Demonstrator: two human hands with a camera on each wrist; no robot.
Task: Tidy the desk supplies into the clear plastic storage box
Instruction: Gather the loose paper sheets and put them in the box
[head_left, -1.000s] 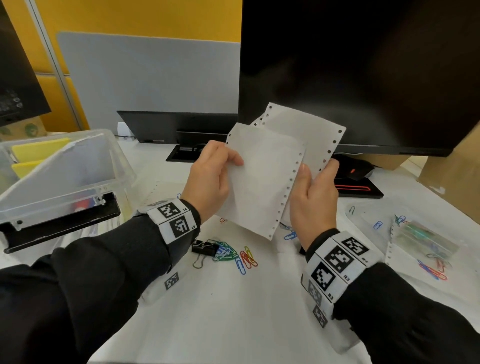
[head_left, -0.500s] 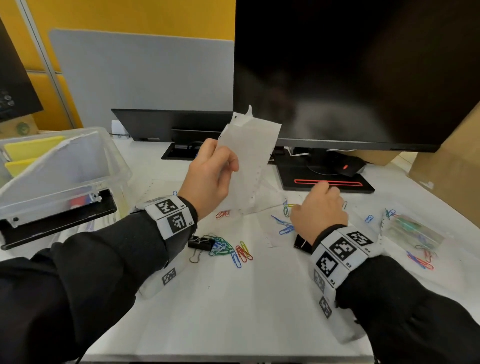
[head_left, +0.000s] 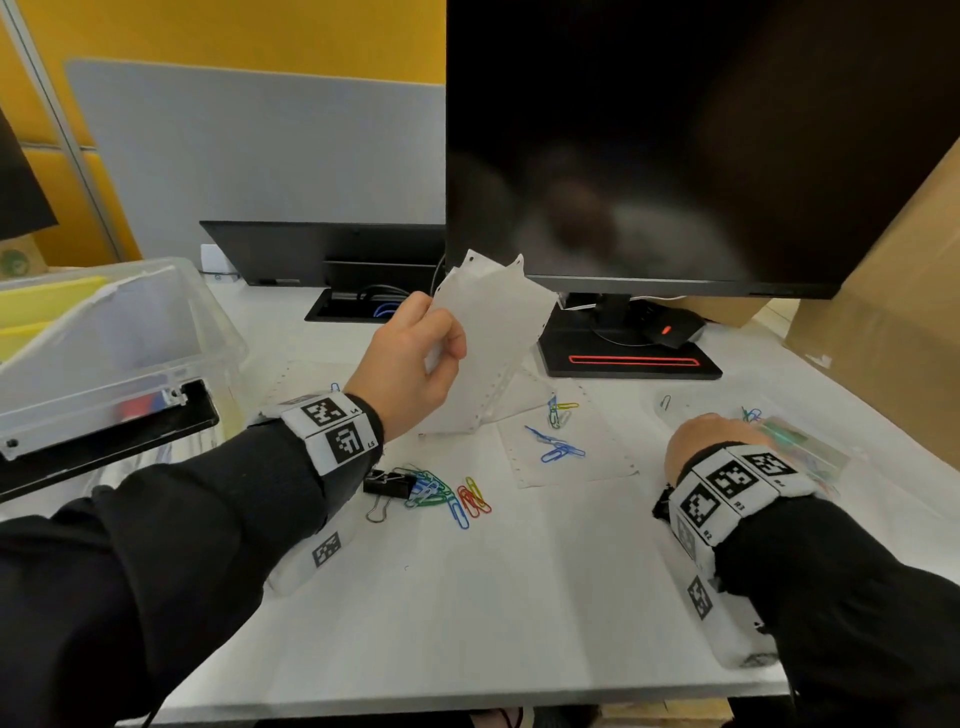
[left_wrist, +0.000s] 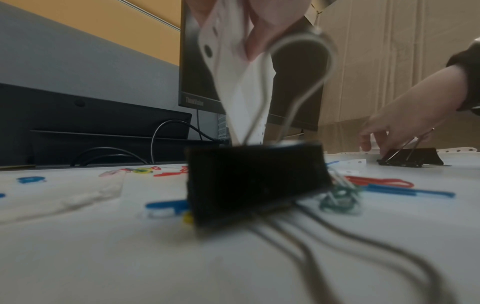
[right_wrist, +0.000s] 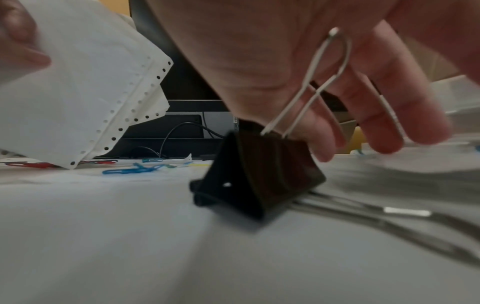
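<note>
My left hand (head_left: 441, 345) pinches white perforated paper sheets (head_left: 493, 332) upright over the desk, in front of the monitor. The sheets' lower edge touches the table. My right hand (head_left: 709, 441) is low at the right with fingers (right_wrist: 376, 115) stretched down just behind a black binder clip (right_wrist: 259, 174), holding nothing. That clip (left_wrist: 413, 157) sits on the desk under the hand. A second black binder clip (head_left: 389, 486) lies by my left wrist among coloured paper clips (head_left: 452, 496). The clear plastic storage box (head_left: 208, 332) stands at the left.
A black monitor (head_left: 675, 130) on its stand (head_left: 628, 364) fills the back. A flat perforated sheet (head_left: 597, 457) carries blue paper clips (head_left: 558, 449). A clear packet of clips (head_left: 802, 447) lies by my right hand. Brown cardboard (head_left: 893, 312) rises at the right.
My right hand let go of the paper sheets and dropped to the right, down to the desk by a binder clip. The left hand keeps the sheets, now lower.
</note>
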